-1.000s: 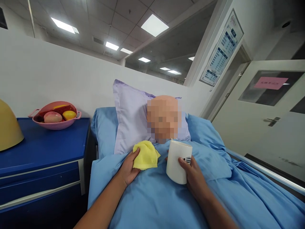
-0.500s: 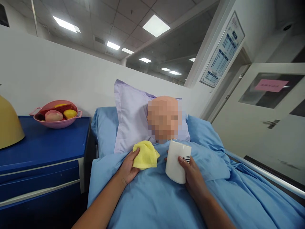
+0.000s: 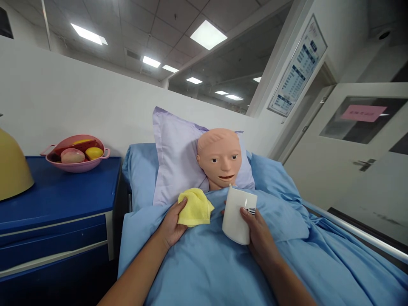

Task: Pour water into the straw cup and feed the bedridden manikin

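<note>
White mug [image 3: 235, 219] within curled right hand [image 3: 259, 231], yellow cloth [image 3: 196, 209] in pinching left hand [image 3: 174, 225]

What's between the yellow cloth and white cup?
In the head view, a strip of blue cover separates the yellow cloth from the white cup; fingertips of the right hand show at the cup's edge.

no words can be read: the white mug [image 3: 235, 223] in the right hand [image 3: 260, 233] bears a black striped mark [image 3: 251, 211] beside the thumb [image 3: 246, 215], and beyond that hand, to its right, the pink sign [image 3: 364, 113] on the door [image 3: 372, 178] and the framed chart [image 3: 298, 68] are too blurred to make out.
</note>
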The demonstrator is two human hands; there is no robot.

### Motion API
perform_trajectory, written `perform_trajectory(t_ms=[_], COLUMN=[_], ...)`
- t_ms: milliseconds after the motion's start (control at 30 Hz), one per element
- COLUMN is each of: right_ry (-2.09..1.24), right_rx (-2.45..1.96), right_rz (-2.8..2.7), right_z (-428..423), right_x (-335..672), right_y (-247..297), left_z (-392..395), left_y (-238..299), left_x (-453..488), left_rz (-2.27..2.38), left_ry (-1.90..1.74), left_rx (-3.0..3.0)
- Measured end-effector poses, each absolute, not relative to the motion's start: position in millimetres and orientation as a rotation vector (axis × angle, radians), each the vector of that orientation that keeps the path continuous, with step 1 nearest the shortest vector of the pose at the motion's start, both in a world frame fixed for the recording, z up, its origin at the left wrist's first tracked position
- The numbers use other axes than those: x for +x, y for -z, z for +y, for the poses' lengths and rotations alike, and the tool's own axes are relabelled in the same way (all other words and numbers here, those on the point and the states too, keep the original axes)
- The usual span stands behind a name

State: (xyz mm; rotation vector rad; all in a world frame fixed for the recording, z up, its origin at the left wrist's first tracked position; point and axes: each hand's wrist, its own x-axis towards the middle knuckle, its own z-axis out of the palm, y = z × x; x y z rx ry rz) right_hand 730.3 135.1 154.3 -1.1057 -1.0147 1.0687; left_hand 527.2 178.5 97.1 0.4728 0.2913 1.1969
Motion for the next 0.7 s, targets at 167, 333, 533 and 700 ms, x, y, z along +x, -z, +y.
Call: perform_trajectory(t_ms=[167, 333, 533, 700], right_ry=[-1.067, -1.079, -1.084, -1.087], right_rx=[-1.101, -1.11, -1.114, -1.102], right_rz=[-1.018, -1.013, -1.015, -1.018], right_z=[135.2, 134.1, 133.0, 135.0], right_x=[730.9, 729.5, 729.9, 731.0], right_y=[-153.7, -155.9, -155.9, -153.7], left_z=[177.9, 177.9, 177.9, 178.8], left_y=[-97.1, -96.7, -97.0, -96.0], left_x=[527.2, 527.1, 526.8, 526.9], left_rz=[0.279, 0.284, 0.279, 0.279], left_ry=[-1.196, -1.192, -1.193, -1.195], left_rx=[0.481, 0.477, 0.482, 0.483])
